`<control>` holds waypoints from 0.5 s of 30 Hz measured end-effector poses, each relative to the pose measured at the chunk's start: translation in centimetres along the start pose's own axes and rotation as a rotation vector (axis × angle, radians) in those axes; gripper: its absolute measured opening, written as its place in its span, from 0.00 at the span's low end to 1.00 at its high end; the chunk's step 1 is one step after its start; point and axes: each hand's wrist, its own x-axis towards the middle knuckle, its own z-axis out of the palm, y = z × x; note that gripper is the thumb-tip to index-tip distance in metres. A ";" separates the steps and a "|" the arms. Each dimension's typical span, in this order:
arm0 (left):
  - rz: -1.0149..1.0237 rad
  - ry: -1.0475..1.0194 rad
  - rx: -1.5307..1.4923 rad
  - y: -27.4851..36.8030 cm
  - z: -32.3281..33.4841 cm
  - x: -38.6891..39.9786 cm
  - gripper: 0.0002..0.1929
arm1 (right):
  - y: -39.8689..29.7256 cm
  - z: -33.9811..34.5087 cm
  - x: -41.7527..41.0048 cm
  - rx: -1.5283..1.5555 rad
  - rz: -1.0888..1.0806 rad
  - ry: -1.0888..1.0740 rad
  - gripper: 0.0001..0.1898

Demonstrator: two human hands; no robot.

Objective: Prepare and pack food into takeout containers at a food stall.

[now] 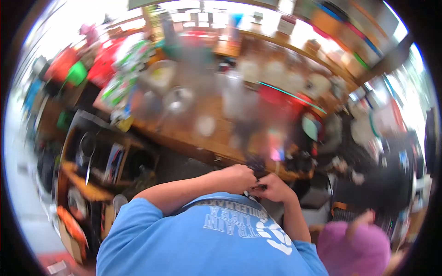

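Both of my hands meet just beyond the hem of my blue printed shirt. My left hand (237, 177) has its fingers curled at a small dark thing, which is mostly hidden. Close against it, my right hand (275, 188) is bent inward with its fingertips at the same dark thing. Motion blur and the fingers hide what it is and how each hand grips it. The edge of a wooden table (179, 136) lies just beyond my hands.
Blurred jars (276, 70), a metal bowl (179, 99) and a white round thing (205, 125) stand on the table. Wooden shelving (86, 183) is at the left. A person in a pink top (354, 246) is close by at the lower right. Red bags (105, 62) are piled at the upper left.
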 end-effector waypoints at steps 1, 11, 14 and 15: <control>-0.003 0.052 -0.021 -0.3 0.5 -0.8 0.06 | -0.6 -0.1 0.8 -0.011 0.017 -0.052 0.09; -0.383 0.384 0.003 0.3 0.9 -9.6 0.05 | -4.8 0.9 11.8 -0.089 0.045 -0.458 0.07; -0.568 0.448 -0.054 0.4 0.7 -12.5 0.05 | -6.8 2.9 15.0 -0.174 0.023 -0.545 0.08; -0.598 0.469 -0.056 0.1 0.9 -13.0 0.05 | -7.0 3.6 15.9 -0.214 0.032 -0.529 0.08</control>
